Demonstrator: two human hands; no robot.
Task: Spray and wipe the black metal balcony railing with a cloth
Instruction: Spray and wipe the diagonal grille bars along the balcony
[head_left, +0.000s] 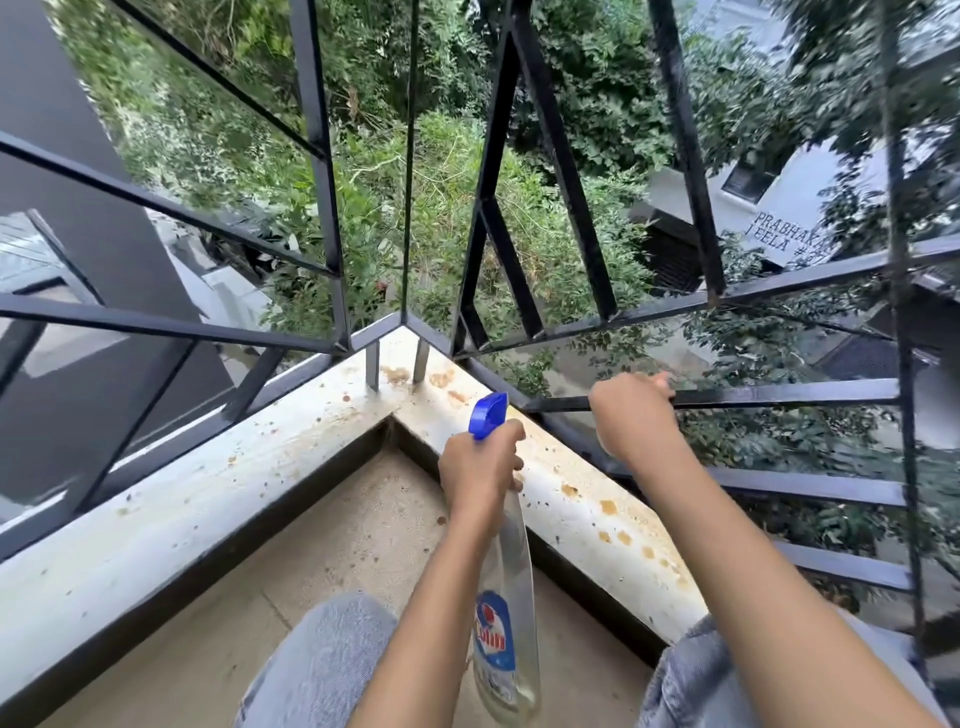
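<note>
Grip, left hand (480, 467): clasps spray bottle (506, 597) neck | grip, right hand (631, 413): curled round railing bar (779, 393)

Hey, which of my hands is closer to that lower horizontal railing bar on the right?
Right. The right hand grips the railing bar near its left end; the left hand is off to its left over the ledge, holding the spray bottle.

hands: 2 were in view, left hand (480, 462) and right hand (631, 410) | spray bottle (506, 571): 1 | railing (322, 156): 1, made of 2 runs that met above the ledge's corner | ledge (156, 519): 1 | short posts (372, 364) standing at that corner: 2 | knees (322, 660) in jeans: 2
</note>
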